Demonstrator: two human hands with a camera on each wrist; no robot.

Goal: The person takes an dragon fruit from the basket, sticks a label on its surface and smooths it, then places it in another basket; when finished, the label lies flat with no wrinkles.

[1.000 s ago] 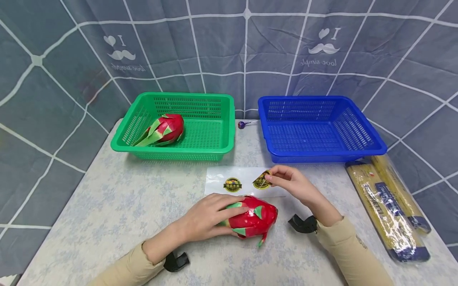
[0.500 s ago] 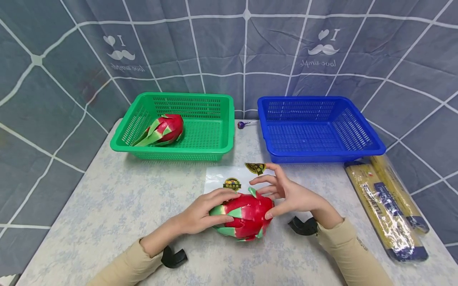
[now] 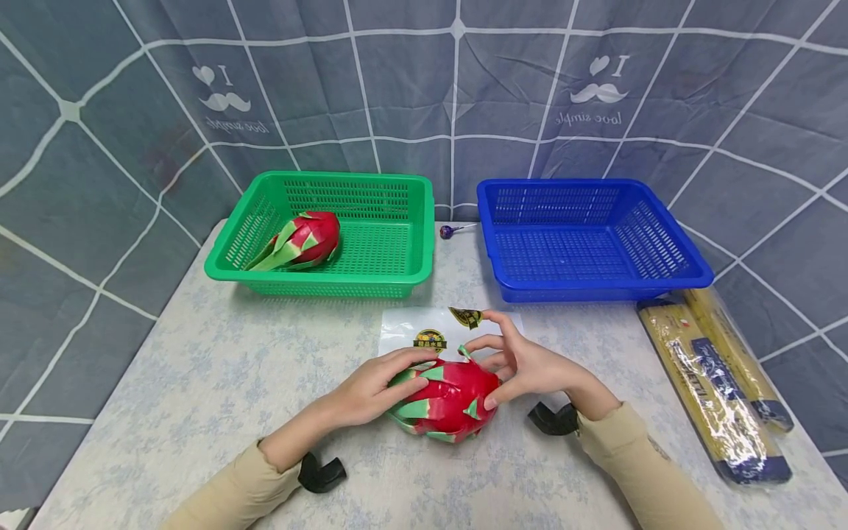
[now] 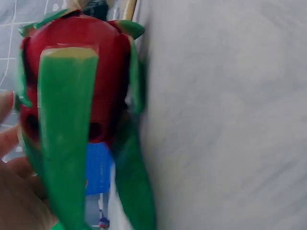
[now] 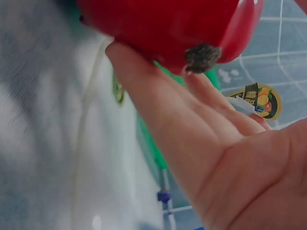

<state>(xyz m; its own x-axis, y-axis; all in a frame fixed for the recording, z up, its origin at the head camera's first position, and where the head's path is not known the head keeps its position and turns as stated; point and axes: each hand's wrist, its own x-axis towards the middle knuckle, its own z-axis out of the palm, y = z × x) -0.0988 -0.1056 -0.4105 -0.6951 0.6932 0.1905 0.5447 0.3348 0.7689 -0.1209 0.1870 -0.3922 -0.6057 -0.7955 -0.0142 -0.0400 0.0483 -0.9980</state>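
A red dragon fruit (image 3: 450, 405) with green scales lies on its side on the table, between both hands. My left hand (image 3: 364, 390) holds its leafy left end, thumb and fingers spread round it. At the right end, the thumb and lower fingers of my right hand (image 3: 530, 364) hold the fruit. A black-and-gold sticker (image 3: 466, 317) clings to the right index fingertip, held up from the sheet; in the right wrist view this sticker (image 5: 268, 102) looks partly folded over. Behind the fruit lies a white backing sheet (image 3: 397, 324) bearing another sticker (image 3: 430, 341).
A green basket (image 3: 318, 280) at the back left contains another dragon fruit (image 3: 314, 239). Right of it stands a blue basket (image 3: 596, 283), with a lollipop (image 3: 447, 231) between the two. Packs of spaghetti (image 3: 709, 390) lie along the right side.
The right hand has peeled the sticker off the sheet and come down to the dragon fruit's right end. The fruit has been turned between the hands, and the left hand has shifted its hold.
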